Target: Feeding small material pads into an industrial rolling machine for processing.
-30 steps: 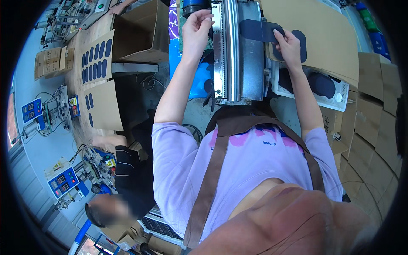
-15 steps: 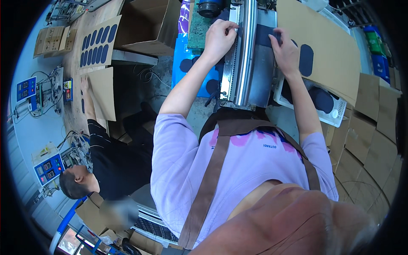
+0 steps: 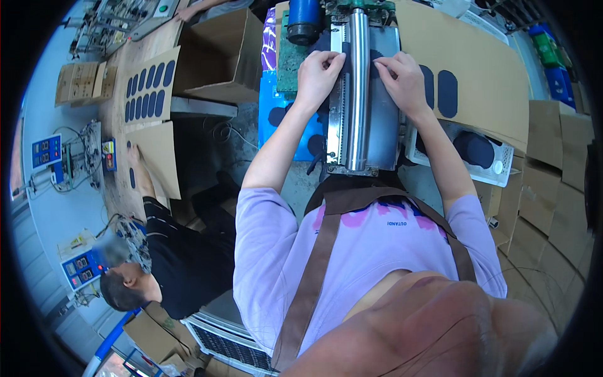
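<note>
**Both hands at the roller, one on each side**

Left hand [image 3: 318,80] is hovering close along the roller's [image 3: 358,107] left side, thumb and forefinger drawing together in a narrow pinch beside a dark strip [image 3: 346,58]. Right hand [image 3: 405,83] is facing it from the other side, fingertips narrowing at the edge of a dark piece [image 3: 376,54]. Cannot tell whether either is gripping. The dark piece is lying on the metal plate [image 3: 384,119], just right of the roller; whether it is joining the strip underneath is hidden.

To the right, two dark pads [image 3: 448,94] are lying side by side on cardboard [image 3: 493,75]. A white crate [image 3: 502,171] is sitting partly under it. Far left, a co-worker [image 3: 188,264] is reaching over a sheet [image 3: 158,157] on the worktop [image 3: 113,122].
</note>
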Tool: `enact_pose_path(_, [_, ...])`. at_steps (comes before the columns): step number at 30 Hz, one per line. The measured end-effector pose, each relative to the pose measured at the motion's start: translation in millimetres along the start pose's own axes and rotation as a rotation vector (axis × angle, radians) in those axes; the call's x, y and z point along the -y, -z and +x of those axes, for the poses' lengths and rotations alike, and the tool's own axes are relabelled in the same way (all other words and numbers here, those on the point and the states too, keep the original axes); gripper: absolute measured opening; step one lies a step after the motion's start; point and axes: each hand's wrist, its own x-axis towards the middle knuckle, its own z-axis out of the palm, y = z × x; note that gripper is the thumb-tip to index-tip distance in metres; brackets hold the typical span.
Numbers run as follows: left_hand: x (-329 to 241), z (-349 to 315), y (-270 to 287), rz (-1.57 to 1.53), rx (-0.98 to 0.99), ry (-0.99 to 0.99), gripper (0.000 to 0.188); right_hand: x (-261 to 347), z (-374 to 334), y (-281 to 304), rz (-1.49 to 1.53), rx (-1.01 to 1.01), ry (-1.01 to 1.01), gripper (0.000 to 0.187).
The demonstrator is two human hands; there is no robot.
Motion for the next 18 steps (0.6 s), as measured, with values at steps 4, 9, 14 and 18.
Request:
enact_pose_path(4, [-10, 5, 0, -0.017, 0.004, 0.012, 0.025, 0, -1, 10, 0.061, -0.023, -0.048, 0.009])
enact_pose_path(9, [-19, 7, 1, -0.056, -0.065, -0.036, 0.022, -6, -5, 20, 0.113, -0.07, -0.024, 0.01])
enact_pose_path(14, [-31, 8, 8, -0.062, -0.112, -0.039, 0.019, 1, -12, 37, 0.19, -0.09, -0.051, 0.008])
enact_pose_path(18, [-38, 7, 20, 0.006, -0.159, -0.058, 0.016, 18, -19, 63, 0.338, -0.003, -0.174, 0.012])
